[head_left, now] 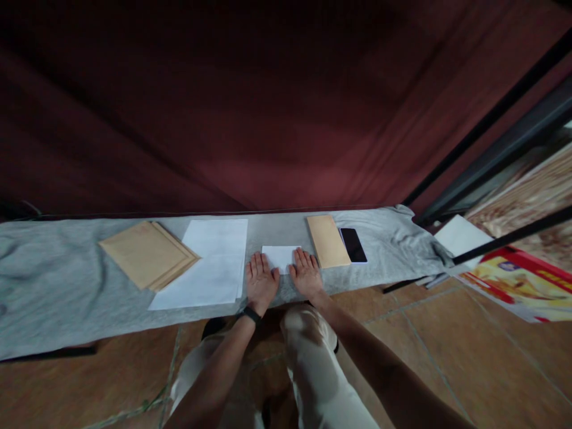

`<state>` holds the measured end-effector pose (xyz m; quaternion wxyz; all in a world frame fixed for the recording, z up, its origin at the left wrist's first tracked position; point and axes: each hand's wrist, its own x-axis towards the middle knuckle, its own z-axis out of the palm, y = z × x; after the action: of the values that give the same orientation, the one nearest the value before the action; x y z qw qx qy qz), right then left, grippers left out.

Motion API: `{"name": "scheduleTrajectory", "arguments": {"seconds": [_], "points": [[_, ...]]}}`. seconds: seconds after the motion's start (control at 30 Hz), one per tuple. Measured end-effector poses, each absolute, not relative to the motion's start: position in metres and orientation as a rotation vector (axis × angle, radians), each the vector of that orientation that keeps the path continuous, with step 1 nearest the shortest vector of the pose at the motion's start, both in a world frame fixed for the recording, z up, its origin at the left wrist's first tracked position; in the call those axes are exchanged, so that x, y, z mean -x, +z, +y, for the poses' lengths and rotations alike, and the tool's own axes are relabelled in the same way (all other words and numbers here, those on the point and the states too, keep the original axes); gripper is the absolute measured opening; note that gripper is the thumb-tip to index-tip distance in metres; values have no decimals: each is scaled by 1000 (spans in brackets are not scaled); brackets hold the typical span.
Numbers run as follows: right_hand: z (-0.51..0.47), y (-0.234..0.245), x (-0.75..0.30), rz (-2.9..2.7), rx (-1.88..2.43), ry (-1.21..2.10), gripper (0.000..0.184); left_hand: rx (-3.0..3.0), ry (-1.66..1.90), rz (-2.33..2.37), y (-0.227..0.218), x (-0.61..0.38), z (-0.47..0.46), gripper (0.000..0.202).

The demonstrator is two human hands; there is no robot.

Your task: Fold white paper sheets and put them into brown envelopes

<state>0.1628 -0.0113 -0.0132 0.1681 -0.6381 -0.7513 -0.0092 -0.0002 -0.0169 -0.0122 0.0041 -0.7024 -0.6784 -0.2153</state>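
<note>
I see my left hand (260, 281) and right hand (306, 275) lying flat, palms down, fingers (255, 263) stretched out and slightly apart, gripping nothing, on the near corners of a small white folded sheet (280, 257). The sheet is rectangular, smooth and thin, its long axis running left to right along the table (53, 280), which is draped in soft, wrinkled grey cloth. Left of it lies a stack of white paper (208, 265), long axis running away from me, and further left some tan envelopes (147, 253), skewed. Just right of my right hand sits one narrow tan envelope (328, 240), lengthwise away from me, with a glossy black phone (353, 244) beside it.
</note>
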Motion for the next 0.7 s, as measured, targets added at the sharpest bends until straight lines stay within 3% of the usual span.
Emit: {"name": "scheduleTrajectory", "arguments": {"seconds": [0.23,0.7], "points": [[-10,-16,-161,-2149,1831,-61,55,2475,-611,-1880,-2,6,7,55],[13,-11,-134,-2193,1731,22,47,2464,-573,-1857,-21,0,15,57]]}}
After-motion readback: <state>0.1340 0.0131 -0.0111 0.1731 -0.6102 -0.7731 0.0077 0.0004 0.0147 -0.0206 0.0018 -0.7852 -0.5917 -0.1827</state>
